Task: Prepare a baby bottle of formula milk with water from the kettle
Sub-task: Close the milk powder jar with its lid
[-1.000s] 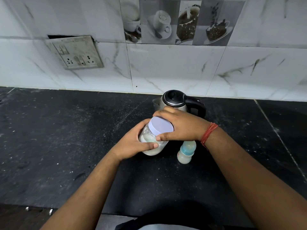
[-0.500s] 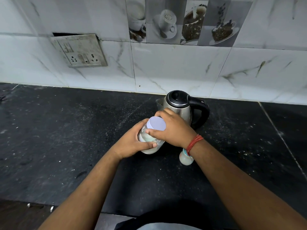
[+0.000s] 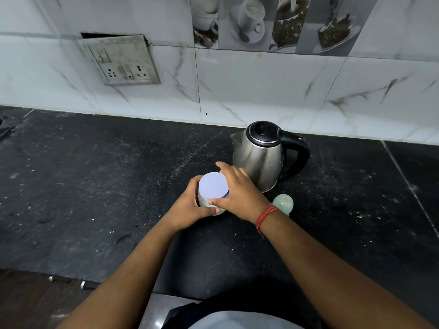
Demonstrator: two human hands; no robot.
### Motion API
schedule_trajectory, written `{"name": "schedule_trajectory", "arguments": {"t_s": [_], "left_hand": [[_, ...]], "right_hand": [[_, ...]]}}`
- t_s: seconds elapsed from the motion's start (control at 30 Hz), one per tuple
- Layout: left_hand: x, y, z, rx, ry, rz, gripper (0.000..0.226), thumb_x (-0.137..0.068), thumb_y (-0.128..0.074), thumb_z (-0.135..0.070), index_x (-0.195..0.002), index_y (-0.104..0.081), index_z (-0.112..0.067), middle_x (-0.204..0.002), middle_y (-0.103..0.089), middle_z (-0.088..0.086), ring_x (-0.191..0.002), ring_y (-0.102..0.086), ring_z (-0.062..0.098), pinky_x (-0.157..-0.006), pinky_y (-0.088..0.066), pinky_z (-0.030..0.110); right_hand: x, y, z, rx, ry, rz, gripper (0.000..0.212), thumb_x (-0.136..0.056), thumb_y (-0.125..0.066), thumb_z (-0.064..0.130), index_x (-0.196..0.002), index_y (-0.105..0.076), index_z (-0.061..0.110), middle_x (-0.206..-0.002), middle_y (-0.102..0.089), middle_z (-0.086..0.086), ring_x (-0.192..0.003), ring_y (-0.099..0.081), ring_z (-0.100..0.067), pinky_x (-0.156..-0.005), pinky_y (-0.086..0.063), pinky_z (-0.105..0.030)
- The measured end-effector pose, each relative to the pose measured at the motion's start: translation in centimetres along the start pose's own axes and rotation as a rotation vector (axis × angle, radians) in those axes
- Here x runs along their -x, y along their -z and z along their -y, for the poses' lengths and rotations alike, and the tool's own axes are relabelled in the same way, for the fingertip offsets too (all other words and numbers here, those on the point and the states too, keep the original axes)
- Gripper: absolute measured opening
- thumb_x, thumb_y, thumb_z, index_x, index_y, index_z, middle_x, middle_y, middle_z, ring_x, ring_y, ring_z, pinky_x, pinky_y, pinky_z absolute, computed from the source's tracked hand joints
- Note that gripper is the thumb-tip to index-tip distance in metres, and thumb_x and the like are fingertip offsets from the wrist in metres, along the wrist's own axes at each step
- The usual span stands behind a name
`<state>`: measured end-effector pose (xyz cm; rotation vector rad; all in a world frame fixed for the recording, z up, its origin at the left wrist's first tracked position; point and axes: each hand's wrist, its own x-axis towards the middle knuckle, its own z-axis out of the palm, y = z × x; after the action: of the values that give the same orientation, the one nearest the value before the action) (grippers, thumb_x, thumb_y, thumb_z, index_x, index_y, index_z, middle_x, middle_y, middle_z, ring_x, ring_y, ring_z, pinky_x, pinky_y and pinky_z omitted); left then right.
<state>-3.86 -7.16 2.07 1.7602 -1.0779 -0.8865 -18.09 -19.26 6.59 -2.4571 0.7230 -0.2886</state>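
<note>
Far to your left on the marble-patterned wall tiles [image 3: 261, 86] hangs a grimy switch-and-socket plate [image 3: 121, 60], tilted, well apart from everything on the black stone countertop [image 3: 83, 186].

Moving toward the middle, your left hand [image 3: 190, 206] wraps the body of the formula jar [image 3: 204, 202] from its left side: fingers curled round the far side, thumb pressed across the near wall, low down. The jar stands on the counter with pale powder showing through its clear wall under the lid.

The lavender lid [image 3: 213, 185] sits flat on the jar's mouth. Your right hand [image 3: 237, 192] comes over it from the right, thumb tip pinching the lid's near rim and the other fingers bent round its far right edge; the index finger points out beyond the lid toward the wall. So the jar lies between your two palms, body in the left, lid in the right. You cannot tell whether the lid is loosened or tight.

A red thread bracelet [image 3: 265, 218] circles your right wrist. Just behind that wrist, partly hidden by it, stands the baby bottle [image 3: 283, 203] with its pale teal cap. Behind your right hand, near but not touching, the steel electric kettle [image 3: 261, 160] stands lid closed, spout to the left, black handle to the right.
</note>
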Motion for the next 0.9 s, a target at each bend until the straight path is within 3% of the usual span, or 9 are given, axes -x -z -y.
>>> {"name": "schedule_trajectory", "arguments": {"t_s": [0.17, 0.27, 0.73, 0.9], "left_hand": [[-0.2, -0.4, 1.8, -0.002, 0.035, 0.005, 0.090, -0.074, -0.092, -0.018, -0.142, -0.035, -0.030, -0.132, -0.053, -0.018, -0.115, -0.052, -0.017, -0.092, -0.044, 0.007], [-0.1, -0.5, 2.7, -0.005, 0.032, 0.003, 0.093, -0.074, -0.092, -0.019, -0.145, -0.032, -0.028, -0.135, -0.050, -0.020, -0.119, -0.048, -0.019, -0.095, -0.044, 0.009], [0.1, -0.5, 3.6, -0.039, 0.026, 0.028, 0.094, -0.075, -0.092, -0.020, -0.143, -0.028, -0.029, -0.135, -0.046, -0.020, -0.119, -0.044, -0.025, -0.094, -0.038, 0.001], [0.5, -0.3, 3.3, -0.013, 0.033, 0.027, 0.127, -0.062, -0.091, -0.050, -0.159, -0.013, -0.027, -0.154, -0.034, -0.019, -0.139, -0.037, -0.007, -0.110, -0.030, 0.009]], "right_hand": [[0.4, -1.2, -0.7, -0.092, -0.055, 0.035, 0.103, -0.076, -0.086, 0.031, -0.157, -0.025, 0.017, -0.145, -0.048, -0.007, -0.137, -0.036, -0.023, -0.117, -0.030, -0.034], [0.8, -2.1, -1.2, -0.151, -0.092, 0.034, 0.099, -0.076, -0.085, 0.025, -0.156, -0.027, 0.017, -0.145, -0.051, -0.007, -0.137, -0.041, -0.023, -0.117, -0.036, -0.040], [1.5, -3.7, -2.2, -0.182, -0.088, -0.007, 0.091, -0.078, -0.084, 0.026, -0.154, -0.033, 0.017, -0.151, -0.047, -0.005, -0.138, -0.042, -0.022, -0.118, -0.036, -0.040], [2.1, -3.4, -1.8, -0.157, -0.046, -0.044, 0.089, -0.082, -0.081, 0.029, -0.155, -0.032, 0.015, -0.156, -0.039, -0.006, -0.145, -0.034, -0.022, -0.122, -0.027, -0.033]]}}
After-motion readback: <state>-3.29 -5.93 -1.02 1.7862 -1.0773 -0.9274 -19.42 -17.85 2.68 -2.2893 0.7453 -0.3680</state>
